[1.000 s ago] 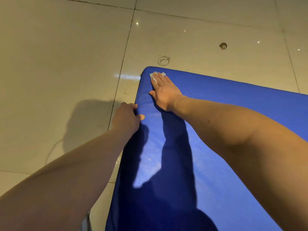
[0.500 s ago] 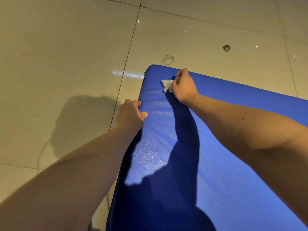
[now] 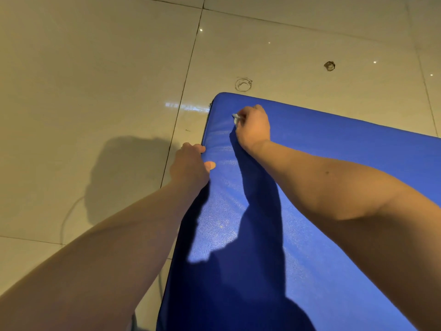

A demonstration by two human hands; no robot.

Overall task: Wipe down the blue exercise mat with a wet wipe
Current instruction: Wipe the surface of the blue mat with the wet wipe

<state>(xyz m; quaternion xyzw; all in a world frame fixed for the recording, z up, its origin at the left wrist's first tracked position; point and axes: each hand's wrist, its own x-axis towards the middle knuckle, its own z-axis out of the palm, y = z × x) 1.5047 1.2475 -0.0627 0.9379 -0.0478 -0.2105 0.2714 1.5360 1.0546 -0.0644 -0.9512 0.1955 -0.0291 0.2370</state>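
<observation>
The blue exercise mat [image 3: 334, 168] lies on the tiled floor and fills the lower right of the view. My right hand [image 3: 253, 126] is curled into a fist near the mat's far left corner and holds a bunched white wet wipe [image 3: 235, 117], of which only a small tip shows past the fingers. My left hand [image 3: 191, 163] grips the mat's left edge, fingers wrapped over the side and thumb lying on the top surface. Shadows of my arms fall across the near part of the mat.
Glossy beige floor tiles [image 3: 95, 80] surround the mat. A ring-shaped mark [image 3: 243, 84] sits on the floor just beyond the mat's corner, and a small dark hole [image 3: 329, 65] lies farther right. A thin cord [image 3: 69, 216] runs along the floor at left.
My right hand went from lying flat on the wipe at the corner to bunching the wipe up in a fist. The left hand kept its grip on the edge.
</observation>
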